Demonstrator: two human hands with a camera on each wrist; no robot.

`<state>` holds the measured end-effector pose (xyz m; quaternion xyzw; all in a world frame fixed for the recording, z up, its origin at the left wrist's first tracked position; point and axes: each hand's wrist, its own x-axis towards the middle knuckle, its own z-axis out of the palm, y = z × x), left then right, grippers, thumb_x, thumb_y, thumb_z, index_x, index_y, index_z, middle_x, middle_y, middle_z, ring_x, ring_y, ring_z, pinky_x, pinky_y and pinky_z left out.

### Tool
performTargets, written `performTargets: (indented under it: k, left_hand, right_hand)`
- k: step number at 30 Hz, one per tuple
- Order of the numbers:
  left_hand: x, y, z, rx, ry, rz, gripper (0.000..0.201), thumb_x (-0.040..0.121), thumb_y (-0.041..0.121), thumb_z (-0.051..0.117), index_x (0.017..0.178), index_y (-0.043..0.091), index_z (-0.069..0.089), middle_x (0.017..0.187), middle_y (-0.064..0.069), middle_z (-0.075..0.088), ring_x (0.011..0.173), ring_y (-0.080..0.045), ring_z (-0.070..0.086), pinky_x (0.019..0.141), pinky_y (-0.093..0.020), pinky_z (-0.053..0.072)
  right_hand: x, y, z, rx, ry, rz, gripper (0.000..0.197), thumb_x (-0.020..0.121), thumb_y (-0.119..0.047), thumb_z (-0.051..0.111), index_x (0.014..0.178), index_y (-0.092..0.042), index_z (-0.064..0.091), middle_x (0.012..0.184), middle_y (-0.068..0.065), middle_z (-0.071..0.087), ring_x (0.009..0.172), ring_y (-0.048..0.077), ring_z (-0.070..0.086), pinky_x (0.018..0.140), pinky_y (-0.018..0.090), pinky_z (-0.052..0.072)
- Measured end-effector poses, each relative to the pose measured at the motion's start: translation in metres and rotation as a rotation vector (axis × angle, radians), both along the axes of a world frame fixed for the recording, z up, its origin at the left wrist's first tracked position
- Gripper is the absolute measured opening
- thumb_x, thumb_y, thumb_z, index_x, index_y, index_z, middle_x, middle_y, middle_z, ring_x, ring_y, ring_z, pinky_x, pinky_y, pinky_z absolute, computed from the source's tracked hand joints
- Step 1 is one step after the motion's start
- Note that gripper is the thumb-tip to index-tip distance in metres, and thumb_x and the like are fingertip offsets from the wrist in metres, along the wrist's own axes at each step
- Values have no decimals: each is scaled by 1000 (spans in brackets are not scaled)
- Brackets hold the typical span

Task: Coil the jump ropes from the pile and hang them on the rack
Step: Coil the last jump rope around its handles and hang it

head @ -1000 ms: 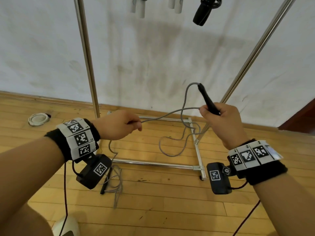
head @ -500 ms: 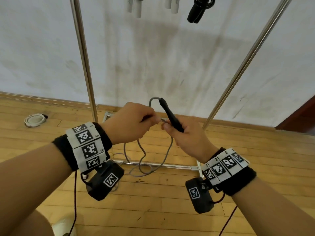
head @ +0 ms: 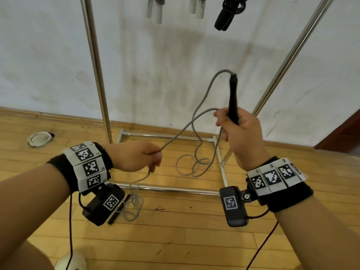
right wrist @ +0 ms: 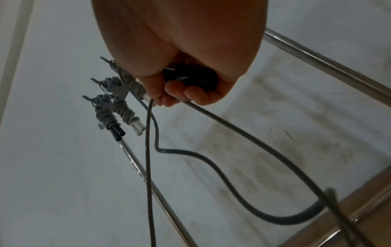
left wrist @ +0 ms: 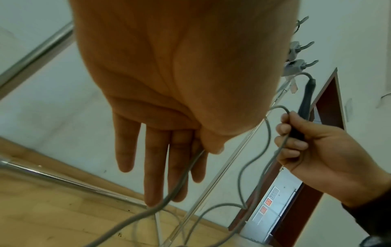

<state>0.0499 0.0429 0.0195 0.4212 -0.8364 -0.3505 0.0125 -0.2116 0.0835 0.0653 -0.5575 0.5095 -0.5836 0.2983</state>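
Observation:
My right hand (head: 238, 129) grips the black handle (head: 233, 98) of a grey jump rope (head: 202, 102) upright, with loops of cord gathered in the same fist (left wrist: 296, 142). From there the cord runs down and left to my left hand (head: 144, 158), which pinches it between thumb and fingers (left wrist: 203, 147). More cord lies looped on the floor (head: 196, 166) inside the rack base. The rope's other black handle (head: 118, 209) lies on the floor under my left wrist. In the right wrist view the handle end (right wrist: 190, 78) sits in my palm.
The metal rack's uprights (head: 95, 67) (head: 292, 55) rise before a white wall, its base frame (head: 167, 189) on the wooden floor. Coiled ropes hang above: grey-handled ones (head: 155, 8) and a black one (head: 226, 14). A white coil (head: 40, 139) lies at the far left.
My hands met in the middle half a second ago and have since drawn apart. The right hand rose with the handle and a new loop; the left slid down and left along the cord.

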Motion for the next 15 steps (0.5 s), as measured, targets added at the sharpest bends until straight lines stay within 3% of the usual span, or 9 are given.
performTargets:
  k: [5,7,9,11,13,15]
  left_hand:
    - [2,-4,6,-59,110,88,31,105,32,37,89,24,63,75,2,71,75,-3,71,78,-32,54]
    - [1,-4,10,-128,136,124,29,104,35,40,89,29,64,68,3,68,66,-5,69,72,-31,56]
    - [-2,-2,12,-194,157,163,28,102,40,42,89,33,66,60,7,61,56,-6,62,60,-24,55]
    - [-7,0,15,-255,173,164,29,101,42,43,91,32,69,52,12,54,46,-3,52,49,-16,44]
    - [-13,4,18,-307,171,124,30,101,41,44,92,30,70,50,19,54,45,-2,48,49,-13,39]
    - [-20,9,20,-335,186,80,30,101,41,44,93,28,70,53,23,55,46,-2,48,50,-13,39]
  right_hand:
    - [-26,-4,-1,29,23,-93,7,91,-20,68,86,-21,73,73,3,64,50,10,45,50,22,41]
    - [-35,-5,-8,74,119,-133,15,89,-16,69,92,-28,75,72,-7,64,52,8,48,52,20,43]
    - [-40,-5,-14,108,178,-160,31,85,-8,67,98,-36,74,83,-15,67,57,3,53,55,17,44]
    - [-39,-3,-18,117,213,-155,38,83,-5,67,103,-37,72,96,-15,68,66,-4,58,58,13,45]
    - [-33,0,-22,115,271,-111,32,84,-12,71,106,-34,72,100,-13,68,67,-5,59,56,13,43]
    - [-22,4,-26,126,354,-37,23,86,-22,73,106,-33,71,93,-9,67,58,-4,56,51,11,39]
